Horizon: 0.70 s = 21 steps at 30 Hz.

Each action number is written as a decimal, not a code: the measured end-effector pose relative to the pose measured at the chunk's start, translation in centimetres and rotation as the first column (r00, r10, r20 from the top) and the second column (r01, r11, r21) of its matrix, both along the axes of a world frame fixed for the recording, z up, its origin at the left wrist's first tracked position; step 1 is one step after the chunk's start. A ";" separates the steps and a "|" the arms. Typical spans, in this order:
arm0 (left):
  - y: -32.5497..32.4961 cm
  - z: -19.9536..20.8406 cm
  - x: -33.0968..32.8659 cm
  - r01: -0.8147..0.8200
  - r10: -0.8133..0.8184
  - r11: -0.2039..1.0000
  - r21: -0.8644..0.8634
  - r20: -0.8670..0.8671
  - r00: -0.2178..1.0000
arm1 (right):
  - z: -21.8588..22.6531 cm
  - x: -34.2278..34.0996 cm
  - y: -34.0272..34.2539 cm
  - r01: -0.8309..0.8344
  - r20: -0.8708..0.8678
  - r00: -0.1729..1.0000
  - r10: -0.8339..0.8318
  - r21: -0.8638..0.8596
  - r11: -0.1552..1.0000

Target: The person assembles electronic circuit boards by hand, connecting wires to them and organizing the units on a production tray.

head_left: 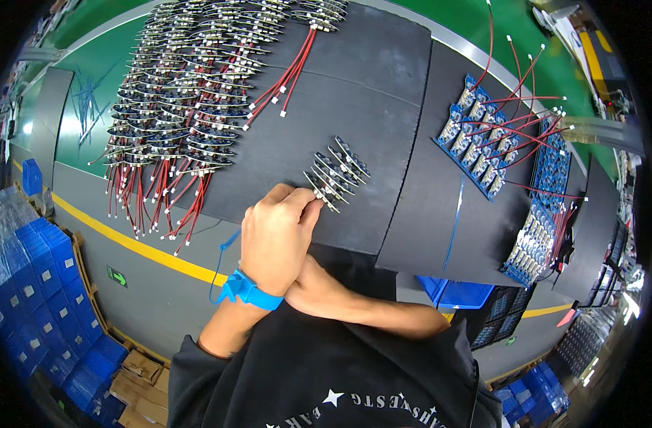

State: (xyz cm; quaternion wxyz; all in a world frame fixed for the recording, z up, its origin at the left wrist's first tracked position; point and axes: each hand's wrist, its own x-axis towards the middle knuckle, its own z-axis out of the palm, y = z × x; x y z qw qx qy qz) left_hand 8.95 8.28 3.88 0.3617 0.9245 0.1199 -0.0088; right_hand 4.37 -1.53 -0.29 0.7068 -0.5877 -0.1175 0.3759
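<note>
My left hand (276, 228), with a blue wrist strap (251, 291) round its wrist, is closed, thumb and finger pinched at the near end of a small circuit board (321, 194). That board belongs to a small group of narrow circuit boards (344, 164) lined up in slanting rows on the black mat (276, 153). Behind the left hand and wrist lies my right hand (304, 285), its forearm crossing in from the right. The fingers of the right hand are hidden, so what they hold does not show.
Dense rows of circuit boards (183, 85) with red wires fill the mat's left side. At right lie blue panels (476, 143) with wired parts, and another stack (531, 246). A blue bin (454, 292) sits below the table edge; blue crates (37, 285) stand left.
</note>
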 end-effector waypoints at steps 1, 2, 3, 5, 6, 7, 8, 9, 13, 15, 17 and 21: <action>0.1 0.0 0.0 0.002 -0.002 1.000 -0.015 0.001 1.000 | 1.3 1.6 -1.2 -0.211 0.122 0.965 0.232 -0.161 0.964; 0.3 -0.1 -0.1 -0.009 0.009 1.000 -0.009 0.004 1.000 | 3.2 3.7 -2.8 -0.383 0.204 0.862 0.464 -0.337 0.860; 0.8 -0.2 -0.5 -0.030 0.030 0.999 0.015 0.005 1.000 | 4.5 5.0 -4.1 -0.292 0.332 0.835 0.438 -0.409 0.865; 1.1 -0.5 -0.6 -0.042 0.042 0.999 0.019 0.010 0.999 | 5.1 7.7 -6.2 -0.023 0.481 0.846 0.231 -0.400 0.916; 1.1 -0.7 -0.3 -0.038 0.038 0.999 -0.010 0.019 0.999 | 4.8 9.3 -6.4 0.142 0.494 0.869 0.040 -0.325 0.935; 0.7 -0.3 -0.2 -0.022 0.024 0.999 -0.033 0.046 0.999 | 4.8 10.4 -6.3 0.293 0.590 0.807 -0.036 -0.347 0.891; 0.4 0.3 -0.1 -0.009 0.011 0.999 -0.036 0.066 0.998 | 4.6 11.3 -6.3 0.438 0.681 0.726 -0.098 -0.349 0.828; 0.6 0.3 0.2 -0.006 0.008 1.000 -0.025 0.059 0.998 | 3.8 12.2 -6.1 0.436 0.683 0.724 -0.097 -0.345 0.831; 1.3 0.4 1.2 0.015 -0.014 1.000 -0.018 0.102 0.995 | 2.5 14.4 -5.8 0.243 0.581 0.813 0.040 -0.401 0.883; 1.5 1.1 1.9 -0.009 0.010 1.000 -0.010 0.146 0.989 | 3.0 15.6 -5.5 0.184 0.528 0.848 0.055 -0.390 0.902; 1.9 1.8 2.9 -0.031 0.031 1.000 -0.006 0.192 0.981 | 3.8 17.4 -4.7 0.186 0.587 0.807 0.069 -0.362 0.913; 3.0 2.0 6.3 -0.099 0.088 0.995 0.019 0.319 0.944 | 3.8 22.6 -2.2 0.211 0.779 0.627 0.031 -0.208 0.955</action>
